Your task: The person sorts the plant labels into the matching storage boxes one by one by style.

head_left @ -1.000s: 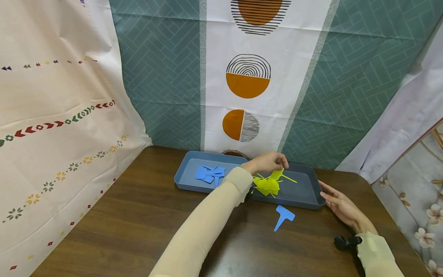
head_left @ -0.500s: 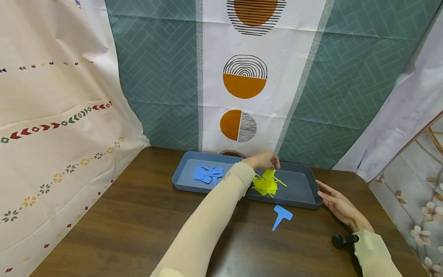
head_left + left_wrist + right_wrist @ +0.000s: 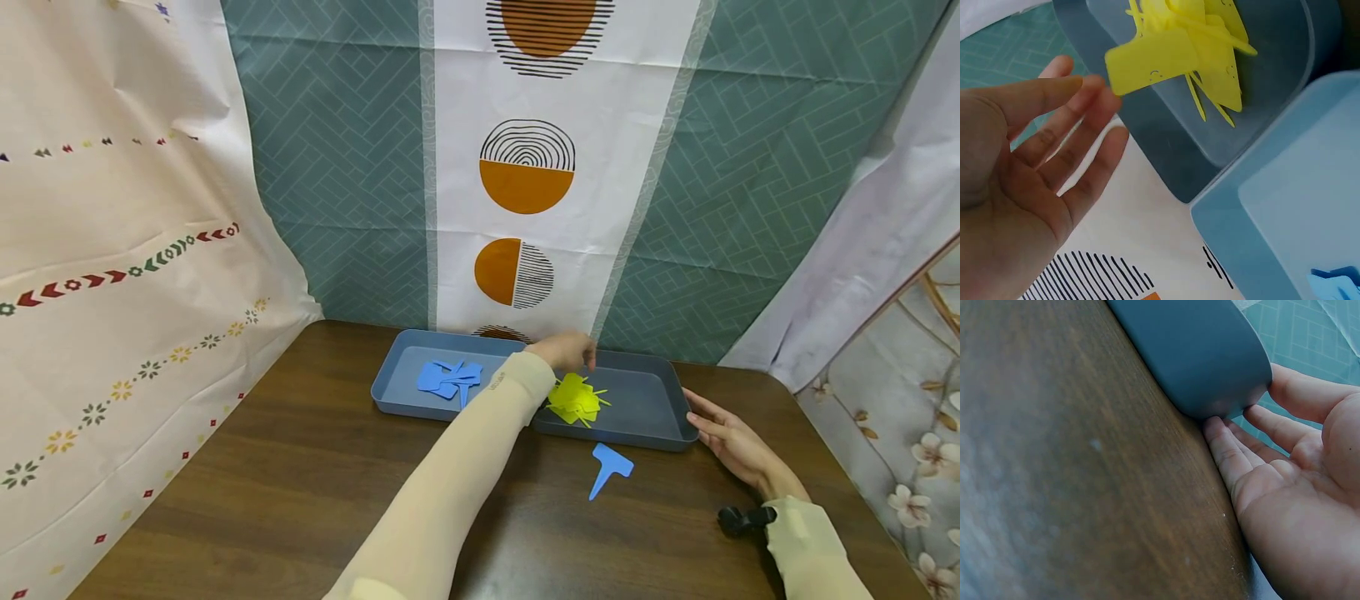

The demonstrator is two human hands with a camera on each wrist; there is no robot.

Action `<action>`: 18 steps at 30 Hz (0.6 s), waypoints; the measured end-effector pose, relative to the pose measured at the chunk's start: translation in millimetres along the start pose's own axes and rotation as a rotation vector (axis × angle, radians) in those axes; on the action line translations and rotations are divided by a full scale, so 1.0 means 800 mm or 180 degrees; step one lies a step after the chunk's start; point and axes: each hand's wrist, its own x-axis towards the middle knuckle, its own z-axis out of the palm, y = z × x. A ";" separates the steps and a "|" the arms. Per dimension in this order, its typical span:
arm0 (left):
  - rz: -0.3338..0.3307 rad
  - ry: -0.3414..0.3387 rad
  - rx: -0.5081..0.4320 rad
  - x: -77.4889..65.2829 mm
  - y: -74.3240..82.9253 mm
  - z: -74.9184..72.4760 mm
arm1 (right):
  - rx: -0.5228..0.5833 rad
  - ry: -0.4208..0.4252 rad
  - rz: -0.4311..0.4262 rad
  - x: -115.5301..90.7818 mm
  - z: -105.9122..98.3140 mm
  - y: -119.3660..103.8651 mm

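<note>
My left hand [image 3: 567, 351] hovers over the left part of the dark grey-blue tray [image 3: 645, 400], its fingers loosely spread. Below it lies a pile of yellow T-shaped plant labels [image 3: 574, 400]. In the left wrist view, one yellow label [image 3: 1152, 61] on top is right beside the fingertips, and nothing is gripped; whether a finger still touches it I cannot tell. My right hand [image 3: 738, 442] rests its nearly straight fingers and thumb against the outside of the tray's right end [image 3: 1222, 369].
A lighter blue tray [image 3: 420, 408] adjoins on the left and holds several blue plant labels [image 3: 450, 379]. One blue label [image 3: 611, 468] lies on the wooden table [image 3: 300, 500] before the dark tray. A patterned cloth [image 3: 337, 167] hangs right behind the trays.
My left hand has lowered a yellow plant label onto the pile and let go of it, its fingers now loosened. My right hand has stayed at the tray's end.
</note>
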 end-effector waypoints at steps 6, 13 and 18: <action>-0.0016 0.0070 0.0017 0.000 -0.004 -0.002 | -0.0033 -0.0008 0.0051 0.001 0.000 -0.001; 0.0297 0.0095 -0.0200 -0.003 -0.003 -0.001 | -0.0042 -0.0040 0.0048 0.001 -0.002 0.000; 0.0676 0.0080 -0.0441 -0.010 0.005 0.004 | -0.0056 -0.0042 0.0068 0.001 -0.002 -0.001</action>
